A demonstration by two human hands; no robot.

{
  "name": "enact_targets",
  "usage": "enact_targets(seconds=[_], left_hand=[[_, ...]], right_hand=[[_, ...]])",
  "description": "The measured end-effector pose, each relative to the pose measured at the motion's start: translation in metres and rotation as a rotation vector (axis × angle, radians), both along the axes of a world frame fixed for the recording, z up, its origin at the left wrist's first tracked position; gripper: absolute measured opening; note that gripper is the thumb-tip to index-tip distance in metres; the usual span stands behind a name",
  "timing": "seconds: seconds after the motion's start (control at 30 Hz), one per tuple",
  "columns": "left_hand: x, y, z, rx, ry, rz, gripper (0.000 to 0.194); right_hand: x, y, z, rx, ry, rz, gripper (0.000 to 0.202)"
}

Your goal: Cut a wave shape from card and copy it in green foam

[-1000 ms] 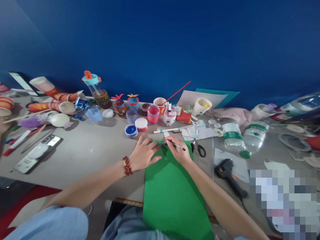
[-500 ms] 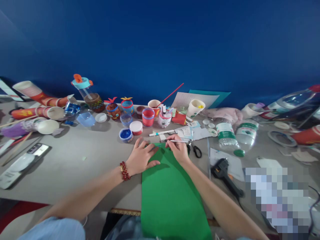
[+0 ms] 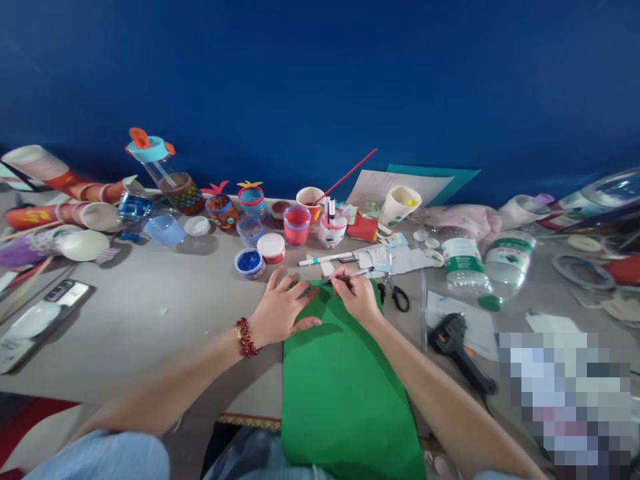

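While the green sheet [image 3: 345, 393] lies on the table [image 3: 210, 313] beneath both hands, its near end overhangs the edge and is cut off below; the tip of the pen [image 3: 363, 272] is too small to make out. The left hand [image 3: 281, 310] is spread palm down over the sheet's far left corner; the right hand [image 3: 356, 298] pinches the pen. Beyond, a jar [image 3: 251, 275] holds blue paint [image 3: 249, 261], and a pink-and-white cup [image 3: 333, 237] holds markers [image 3: 331, 211]. The sheet looks plain, shadowed around the fingers.
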State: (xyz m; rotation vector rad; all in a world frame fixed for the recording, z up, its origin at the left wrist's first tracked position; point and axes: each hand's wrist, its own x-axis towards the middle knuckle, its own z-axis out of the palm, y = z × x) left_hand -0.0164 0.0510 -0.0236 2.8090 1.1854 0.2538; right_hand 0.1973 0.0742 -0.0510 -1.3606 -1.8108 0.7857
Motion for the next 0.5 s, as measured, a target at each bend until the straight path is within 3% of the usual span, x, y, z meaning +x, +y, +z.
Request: enact_targets(seconds=[0.5], left_hand=[[0.0009,-0.0010,0.0020,-0.026,0.014,0.010,0.064]], right_hand=[[0.0000,0.0000,-0.0012,0.000,-0.003,-0.009,0.014]])
